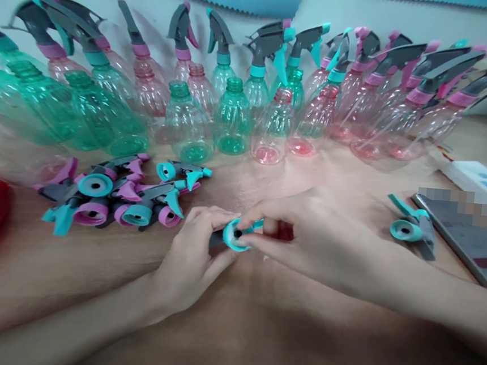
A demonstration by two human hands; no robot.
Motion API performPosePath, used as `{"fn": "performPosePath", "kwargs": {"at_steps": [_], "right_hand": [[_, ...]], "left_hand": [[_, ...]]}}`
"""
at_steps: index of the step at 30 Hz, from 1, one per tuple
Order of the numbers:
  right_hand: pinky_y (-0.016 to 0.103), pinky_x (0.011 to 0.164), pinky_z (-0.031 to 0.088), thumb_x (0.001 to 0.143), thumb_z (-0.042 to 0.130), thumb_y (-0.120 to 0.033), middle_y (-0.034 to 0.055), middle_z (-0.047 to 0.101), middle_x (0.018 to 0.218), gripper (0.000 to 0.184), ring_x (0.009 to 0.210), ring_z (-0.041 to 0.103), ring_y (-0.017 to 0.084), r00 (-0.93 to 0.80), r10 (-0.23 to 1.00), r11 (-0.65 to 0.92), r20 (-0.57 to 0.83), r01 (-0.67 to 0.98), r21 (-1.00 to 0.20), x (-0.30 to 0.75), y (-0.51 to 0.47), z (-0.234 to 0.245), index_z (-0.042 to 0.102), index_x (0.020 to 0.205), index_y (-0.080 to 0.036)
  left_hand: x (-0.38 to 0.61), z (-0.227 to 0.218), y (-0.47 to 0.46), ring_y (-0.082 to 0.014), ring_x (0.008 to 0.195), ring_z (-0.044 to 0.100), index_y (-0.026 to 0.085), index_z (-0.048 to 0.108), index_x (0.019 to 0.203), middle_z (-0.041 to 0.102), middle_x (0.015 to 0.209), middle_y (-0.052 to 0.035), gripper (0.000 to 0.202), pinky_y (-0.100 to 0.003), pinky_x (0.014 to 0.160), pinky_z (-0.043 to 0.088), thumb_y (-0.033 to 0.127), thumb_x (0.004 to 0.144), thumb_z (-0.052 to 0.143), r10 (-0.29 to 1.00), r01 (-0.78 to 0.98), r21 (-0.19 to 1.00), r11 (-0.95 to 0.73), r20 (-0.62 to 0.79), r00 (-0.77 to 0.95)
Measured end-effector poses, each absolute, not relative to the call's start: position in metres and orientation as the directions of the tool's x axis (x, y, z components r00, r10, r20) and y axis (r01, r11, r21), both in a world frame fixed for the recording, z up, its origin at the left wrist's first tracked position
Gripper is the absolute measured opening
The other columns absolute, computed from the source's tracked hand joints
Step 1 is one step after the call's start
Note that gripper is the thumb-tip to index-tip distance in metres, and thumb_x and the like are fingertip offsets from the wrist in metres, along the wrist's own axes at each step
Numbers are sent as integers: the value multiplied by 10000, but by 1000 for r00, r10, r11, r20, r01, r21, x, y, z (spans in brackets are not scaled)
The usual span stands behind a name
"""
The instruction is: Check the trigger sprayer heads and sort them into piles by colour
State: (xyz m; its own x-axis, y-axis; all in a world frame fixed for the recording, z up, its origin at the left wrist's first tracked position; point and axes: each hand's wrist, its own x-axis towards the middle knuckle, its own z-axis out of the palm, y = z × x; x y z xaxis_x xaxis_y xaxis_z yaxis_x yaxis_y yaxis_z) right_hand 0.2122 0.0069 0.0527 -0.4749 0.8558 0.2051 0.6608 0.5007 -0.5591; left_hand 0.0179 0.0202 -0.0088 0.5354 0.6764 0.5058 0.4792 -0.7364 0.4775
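Right now, your left hand (194, 258) is wrapped around a spray top (233, 242) with a blue-green ring, a little to the right of the heap (128, 190) of loose tops. Your right hand (309, 234) reaches in from the other side, with its thumb and a finger touching the ring by the dark hole; I can't tell if they pinch something small there. If your left hand holds too loosely, I think the top could twist when your right fingers push, and they could slip off the ring. A tiny part in there could drop and be hard to find. Your left hand is close to the heap too, so a bump from your knuckles might send a top rolling. Just behind the heap and to its right, a green bottle (232, 116) and a pink bottle (272, 129) stand with no tops on; they look light, so a rolling top or a quick reach might tip them. Far to the right of the heap, one more top (414, 234) lies beside a phone (464, 241), and your right elbow, swinging out, could knock them both.
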Motion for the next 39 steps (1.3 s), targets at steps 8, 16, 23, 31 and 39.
{"fn": "performPosePath", "kwargs": {"at_steps": [8,16,23,31,39], "right_hand": [[169,471,254,824,538,-139,-90,468,554,129,470,337,32,-654,743,605,140,569,-557,225,12,69,658,820,-188],[223,467,200,816,501,-133,-72,416,549,118,478,304,58,-660,735,649,158,615,-449,222,11,68,598,758,-168],[261,469,214,864,428,-185,-27,461,515,195,459,355,102,-530,783,618,324,721,-313,205,-3,47,576,743,-145],[247,459,213,897,458,-267,-21,553,561,173,453,421,104,-579,795,600,181,708,-372,208,-1,52,590,847,-167],[248,441,246,901,479,-274,-30,575,572,157,446,466,112,-599,781,621,177,716,-318,228,-6,67,624,883,-216]], "left_hand": [[19,-8,20,-185,831,602,226,472,1004,635,911,-20,166,-307,692,482,251,869,566,679,462,498,-734,501,537],[19,-6,21,-186,809,605,230,469,985,639,908,-15,137,-315,688,485,217,866,535,655,449,479,-754,509,559],[19,-6,20,-191,824,593,219,466,1012,627,922,-30,192,-318,698,484,152,837,509,653,462,462,-757,520,550],[20,-3,20,-172,750,584,217,473,929,617,842,-11,117,-285,647,485,184,835,534,681,483,481,-732,481,553],[18,1,11,-193,896,648,240,454,1214,623,1101,-60,375,-314,730,555,309,866,578,787,478,634,-608,402,468]]}}
